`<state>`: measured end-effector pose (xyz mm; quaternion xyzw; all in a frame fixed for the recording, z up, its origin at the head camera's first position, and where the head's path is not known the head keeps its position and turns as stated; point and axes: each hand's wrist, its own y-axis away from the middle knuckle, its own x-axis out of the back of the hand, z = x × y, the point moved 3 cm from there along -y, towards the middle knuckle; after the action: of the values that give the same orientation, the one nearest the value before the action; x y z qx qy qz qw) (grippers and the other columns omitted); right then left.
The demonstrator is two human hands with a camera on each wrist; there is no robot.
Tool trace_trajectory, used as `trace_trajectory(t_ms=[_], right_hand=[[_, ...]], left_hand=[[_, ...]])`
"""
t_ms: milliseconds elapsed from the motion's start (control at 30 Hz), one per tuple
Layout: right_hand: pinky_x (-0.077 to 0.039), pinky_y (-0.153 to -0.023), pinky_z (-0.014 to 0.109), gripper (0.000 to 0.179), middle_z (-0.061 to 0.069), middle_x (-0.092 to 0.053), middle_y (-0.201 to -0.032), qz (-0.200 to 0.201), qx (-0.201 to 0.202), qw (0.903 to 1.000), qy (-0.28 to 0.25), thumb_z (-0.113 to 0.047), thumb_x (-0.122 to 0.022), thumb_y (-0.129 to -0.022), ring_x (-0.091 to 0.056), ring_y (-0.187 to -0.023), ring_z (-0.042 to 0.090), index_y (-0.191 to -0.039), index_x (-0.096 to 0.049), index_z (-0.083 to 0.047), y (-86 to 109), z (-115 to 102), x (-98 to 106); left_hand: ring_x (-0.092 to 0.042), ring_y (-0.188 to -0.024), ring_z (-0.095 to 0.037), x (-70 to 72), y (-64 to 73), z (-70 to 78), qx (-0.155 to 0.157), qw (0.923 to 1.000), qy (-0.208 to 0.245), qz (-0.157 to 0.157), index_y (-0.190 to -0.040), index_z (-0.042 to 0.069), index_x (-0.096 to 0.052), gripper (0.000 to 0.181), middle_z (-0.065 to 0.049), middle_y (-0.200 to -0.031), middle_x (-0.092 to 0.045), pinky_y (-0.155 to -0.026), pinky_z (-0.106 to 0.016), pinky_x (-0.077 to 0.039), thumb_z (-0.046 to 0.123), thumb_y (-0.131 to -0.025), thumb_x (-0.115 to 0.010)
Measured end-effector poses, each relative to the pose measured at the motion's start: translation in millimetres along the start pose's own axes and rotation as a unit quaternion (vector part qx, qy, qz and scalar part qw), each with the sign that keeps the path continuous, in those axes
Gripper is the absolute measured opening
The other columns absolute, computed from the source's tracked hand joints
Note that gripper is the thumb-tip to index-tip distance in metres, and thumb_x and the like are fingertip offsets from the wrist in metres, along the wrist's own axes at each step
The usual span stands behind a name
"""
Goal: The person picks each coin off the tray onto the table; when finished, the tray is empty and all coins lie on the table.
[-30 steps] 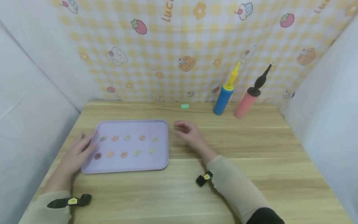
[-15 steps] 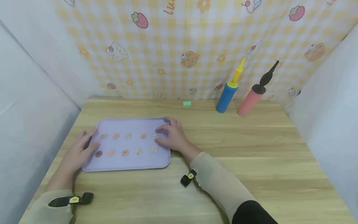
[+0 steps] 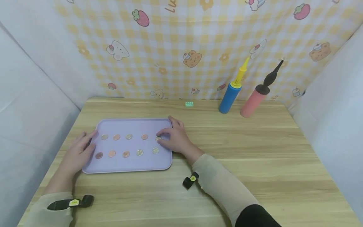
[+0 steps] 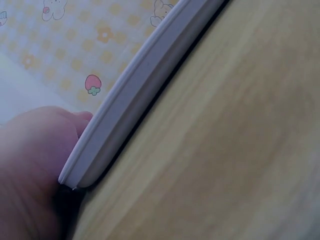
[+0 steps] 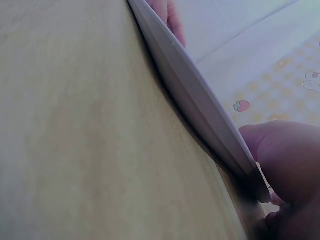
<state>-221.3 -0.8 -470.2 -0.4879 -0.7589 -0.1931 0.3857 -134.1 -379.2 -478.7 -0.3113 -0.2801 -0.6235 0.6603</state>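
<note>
A lilac tray (image 3: 127, 167) lies on the wooden table with two rows of coins in it, some copper-coloured and some silvery or gold-toned. At its left edge my left hand (image 3: 75, 156) holds the rim, thumb over the tray and fingers along the outside. My right hand (image 3: 177, 137) reaches over the right edge. Its thumb and index finger pinch at the upper right coin (image 3: 158, 138), which is partly hidden, while another finger extends by the rim. The left wrist view shows the tray's side (image 4: 125, 100) beside the hand; neither wrist view shows the coins.
At the back right stand a blue hand pump (image 3: 229, 97) with a yellow nozzle and a pink one (image 3: 251, 103) with a black nozzle. A small mint-green toy brick (image 3: 189, 104) lies at the back edge. A checked cloth (image 3: 158, 56) hangs behind.
My right hand has moved left from beside the tray, over its right edge, to the upper right coin. It has stayed there since half a second ago. The left hand has kept its place.
</note>
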Motion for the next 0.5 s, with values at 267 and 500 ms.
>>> trace_trajectory(t_ms=[267,500], right_hand=[[-0.012,-0.128,0.066,0.014,0.02,-0.015,-0.177,-0.033,-0.032,0.9987,-0.022,-0.031,-0.084,-0.092,-0.007,-0.16,0.046,-0.106,-0.083,-0.027,1.5,-1.1,-0.5],[-0.007,-0.129,0.066,0.015,0.02,-0.01,-0.178,-0.046,-0.042,0.9975,-0.034,-0.028,-0.083,-0.093,-0.002,-0.161,0.048,-0.107,-0.083,-0.023,1.9,-4.2,1.3]], left_hand=[[-0.01,-0.15,-0.07,-2.1,2.8,-0.3,-0.006,1.0,0.003,0.004,-0.162,0.001,-0.04,0.052,-0.046,-0.164,-0.013,-0.116,-0.085,-0.005,0.016,-0.113,-0.044],[-0.01,-0.151,-0.068,0.1,1.1,2.3,-0.005,1.0,-0.002,0.004,-0.162,-0.001,-0.038,0.053,-0.046,-0.164,-0.014,-0.117,-0.085,-0.007,0.016,-0.113,-0.043]])
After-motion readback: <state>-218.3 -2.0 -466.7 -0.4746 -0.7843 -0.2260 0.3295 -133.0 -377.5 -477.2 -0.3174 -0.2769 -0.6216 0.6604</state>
